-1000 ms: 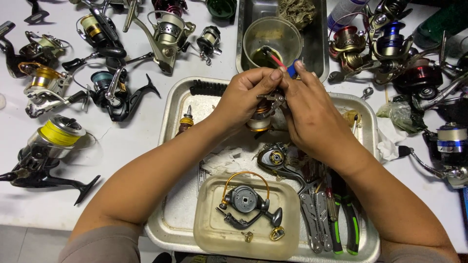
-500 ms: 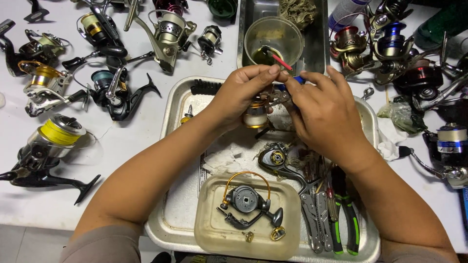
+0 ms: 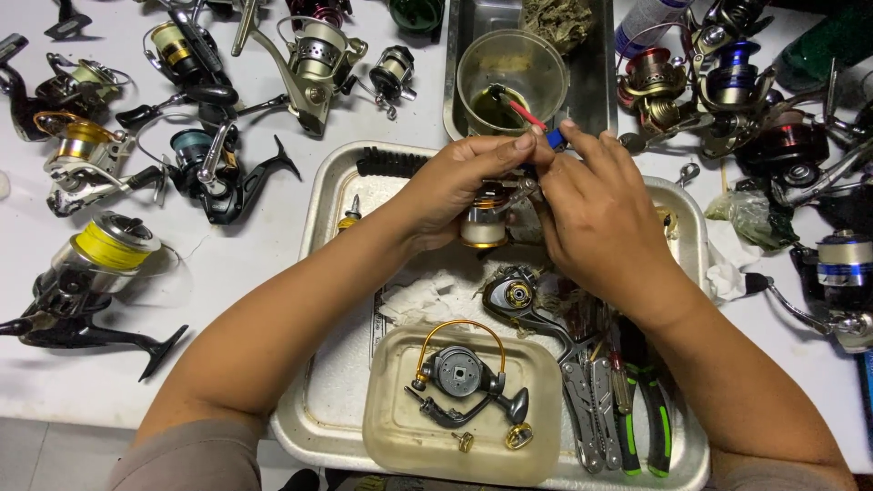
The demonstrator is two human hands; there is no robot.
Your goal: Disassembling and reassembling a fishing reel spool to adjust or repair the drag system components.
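since a second ago both hands shifted slightly right over the metal tray (image 3: pixel 327 191): left hand (image 3: pixel 450 191) fingers pinching the reel spool (image 3: pixel 484 223), right hand (image 3: pixel 596 214) fingers pinching a small blue-tipped brush (image 3: pixel 553 136) at it, so brushing appears ongoing.

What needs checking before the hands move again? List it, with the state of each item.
1. Left hand grips the gold-and-silver reel spool: ok.
2. Right hand pinches the small blue-handled tool at the spool's top: ok, though the tip is hidden.
3. Both hands held over the silver metal tray, so a dropped part lands inside: ok.
4. Clear plastic cup upright behind the hands, close to the fingers: ok, but easily knocked.
5. Loose rotor and small gold parts inside the shallow clear plastic tub: ok.
6. Whether the spool's fastener is loose: cannot tell.
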